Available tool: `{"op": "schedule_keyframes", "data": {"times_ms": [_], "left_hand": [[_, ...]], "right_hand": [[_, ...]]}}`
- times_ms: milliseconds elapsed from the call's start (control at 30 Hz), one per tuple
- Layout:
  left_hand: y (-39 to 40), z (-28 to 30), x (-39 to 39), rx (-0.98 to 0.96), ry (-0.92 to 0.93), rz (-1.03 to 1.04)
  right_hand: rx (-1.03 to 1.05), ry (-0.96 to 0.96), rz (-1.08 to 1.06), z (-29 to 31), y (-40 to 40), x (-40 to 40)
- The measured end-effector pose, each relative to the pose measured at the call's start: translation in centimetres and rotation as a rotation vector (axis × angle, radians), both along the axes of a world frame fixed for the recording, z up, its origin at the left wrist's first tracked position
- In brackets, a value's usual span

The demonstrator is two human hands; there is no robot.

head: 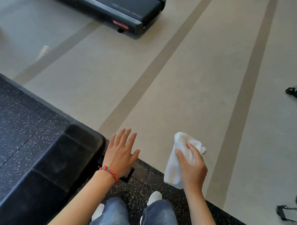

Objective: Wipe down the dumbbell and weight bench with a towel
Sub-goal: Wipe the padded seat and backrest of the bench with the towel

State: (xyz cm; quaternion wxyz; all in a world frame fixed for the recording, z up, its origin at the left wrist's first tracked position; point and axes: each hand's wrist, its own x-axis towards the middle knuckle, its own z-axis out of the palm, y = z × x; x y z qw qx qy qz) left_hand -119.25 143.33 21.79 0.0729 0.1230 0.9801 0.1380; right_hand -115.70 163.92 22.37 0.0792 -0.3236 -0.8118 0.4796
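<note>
Weight bench [61,165], black padded, at 8 o'clock on speckled rubber flooring [5,124].
Treadmill [100,3], dark, at 11 o'clock on beige striped floor [193,80]. Towel [176,168], white, at 5 o'clock, gripped in curled right hand [191,168]. Left hand [119,153], fingers spread and holding nothing, hovers beside bench end; red bead bracelet [109,171] on wrist.

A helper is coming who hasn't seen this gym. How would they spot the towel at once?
Start at the black weight bench at lower left. To its right, the right hand grips the white towel above the beige floor. It is the only white cloth here.
</note>
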Motion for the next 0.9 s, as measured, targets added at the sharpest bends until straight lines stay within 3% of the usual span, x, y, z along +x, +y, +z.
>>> {"op": "schedule_keyframes", "data": {"times_ms": [200,467,900], "left_hand": [[6.5,1.0,-3.3,0.039,0.002,0.025],[8.9,1.3,-11.3,0.067,0.036,0.045],[7.0,0.0,-33.4,0.044,0.081,0.097]], "right_hand": [[0.006,0.024,0.03,1.1,6.5,-4.0],[0.013,0.042,0.101,1.6,8.7,-12.6],[-0.012,0.034,0.254,1.5,5.9,-37.3]]}}
